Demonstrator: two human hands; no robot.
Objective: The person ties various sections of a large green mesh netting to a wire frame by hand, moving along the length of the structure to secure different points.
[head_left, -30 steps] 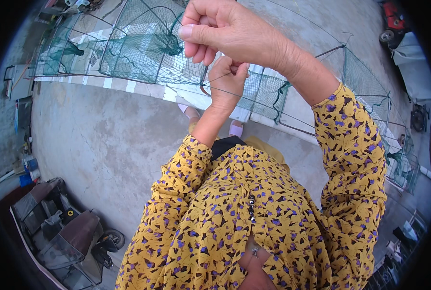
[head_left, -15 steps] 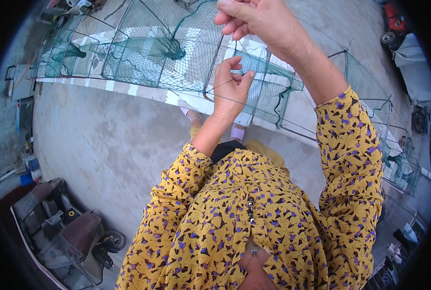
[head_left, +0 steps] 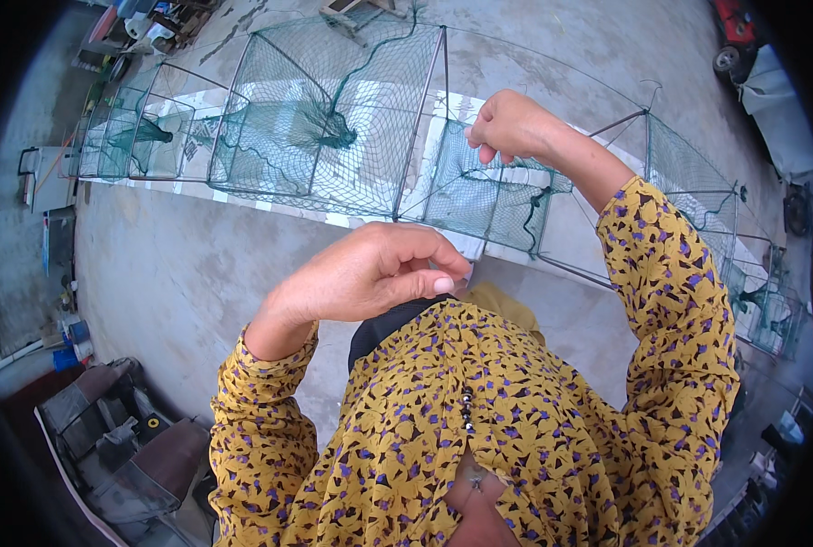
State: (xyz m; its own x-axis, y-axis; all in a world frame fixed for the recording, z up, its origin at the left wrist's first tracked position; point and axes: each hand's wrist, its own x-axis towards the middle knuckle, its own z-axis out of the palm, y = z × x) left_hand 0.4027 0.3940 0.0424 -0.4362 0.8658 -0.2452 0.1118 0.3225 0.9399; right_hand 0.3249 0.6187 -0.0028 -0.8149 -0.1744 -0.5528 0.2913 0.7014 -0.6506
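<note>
A long green mesh fish trap (head_left: 269,150), strung over square metal frames, stretches across the scene. My left hand (head_left: 361,269) is held low in front of my body, nearer than the trap's near edge. Its fingers curl and the thumb nears the index finger; anything between them is too small to make out. Over the netting right of the tall middle frame (head_left: 422,118) is my right hand (head_left: 516,128), fingertips pinched together. What it pinches, perhaps a fine thread, does not show clearly. A dark green cord (head_left: 531,208) hangs on the mesh below it.
Beneath the trap runs a long pale board or bench (head_left: 370,91) on a concrete floor (head_left: 160,264). A three-wheeled vehicle with dark seats (head_left: 142,465) stands at the lower left. Far off are a small wooden stool (head_left: 361,14) and a red machine (head_left: 733,27).
My left hand has come down and left, away from the netting toward my body. My right hand has lowered from the upper edge to the mesh, and the view has shifted slightly.
</note>
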